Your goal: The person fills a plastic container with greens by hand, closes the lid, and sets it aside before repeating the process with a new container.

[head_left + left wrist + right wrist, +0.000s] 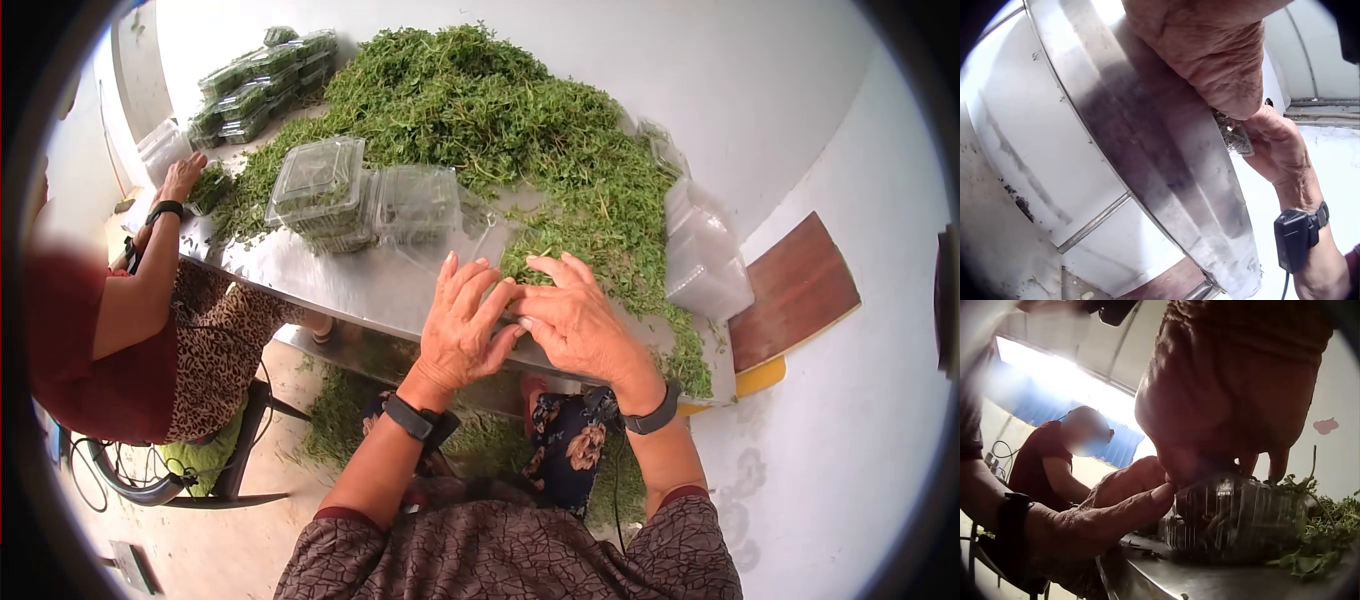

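A clear plastic clamshell box (1235, 512) of greens sits at the table's near edge, mostly hidden under the hands in the head view. My left hand (465, 325) is at its left side, fingers spread and thumb stretched toward the right hand; in the right wrist view its thumb tip touches the rim. My right hand (575, 325) arches over the box from the right, and its fingers (1277, 464) reach down onto the top. The two hands' fingertips meet closely above it. The left wrist view shows a corner of the box (1235, 137) between both hands.
A large heap of greens (480, 110) covers the back of the metal table (275, 265). Clear boxes (320, 190) stand ahead, filled boxes (265, 85) are stacked at back left, and nested containers (705, 250) stand right. Another person (110, 330) works at left.
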`<state>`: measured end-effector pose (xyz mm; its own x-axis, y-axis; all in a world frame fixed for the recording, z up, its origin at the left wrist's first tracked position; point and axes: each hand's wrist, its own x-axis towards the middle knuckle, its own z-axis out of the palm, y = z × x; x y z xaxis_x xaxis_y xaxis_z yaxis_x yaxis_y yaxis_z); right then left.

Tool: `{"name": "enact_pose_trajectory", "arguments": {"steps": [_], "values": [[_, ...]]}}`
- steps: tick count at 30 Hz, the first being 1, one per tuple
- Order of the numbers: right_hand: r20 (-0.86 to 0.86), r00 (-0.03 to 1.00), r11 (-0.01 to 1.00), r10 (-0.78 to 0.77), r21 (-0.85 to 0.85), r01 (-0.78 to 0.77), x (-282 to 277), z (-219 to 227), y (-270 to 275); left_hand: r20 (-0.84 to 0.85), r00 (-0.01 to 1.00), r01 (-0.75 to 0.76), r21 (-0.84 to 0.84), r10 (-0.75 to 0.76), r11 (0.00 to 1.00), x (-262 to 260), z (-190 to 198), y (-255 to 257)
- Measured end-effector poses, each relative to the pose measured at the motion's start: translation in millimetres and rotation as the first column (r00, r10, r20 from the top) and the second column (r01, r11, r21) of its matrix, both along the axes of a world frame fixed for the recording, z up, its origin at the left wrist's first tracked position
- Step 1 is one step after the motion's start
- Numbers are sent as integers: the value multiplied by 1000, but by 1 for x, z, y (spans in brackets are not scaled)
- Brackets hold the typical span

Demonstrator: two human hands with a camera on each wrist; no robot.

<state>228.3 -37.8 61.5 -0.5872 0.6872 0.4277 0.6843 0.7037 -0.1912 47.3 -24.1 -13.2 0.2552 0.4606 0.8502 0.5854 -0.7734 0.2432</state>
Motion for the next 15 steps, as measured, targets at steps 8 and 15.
{"name": "enact_pose_trajectory", "arguments": {"steps": [8,15], "values": [[-181,983,999,11,-41,-18,31,15,2,-69,998,1,-7,-1,1000,0,3,-3],[-108,994,1000,-23,2,24,25,6,10,-82,997,3,-5,-3,1000,-1,5,-3]]}}
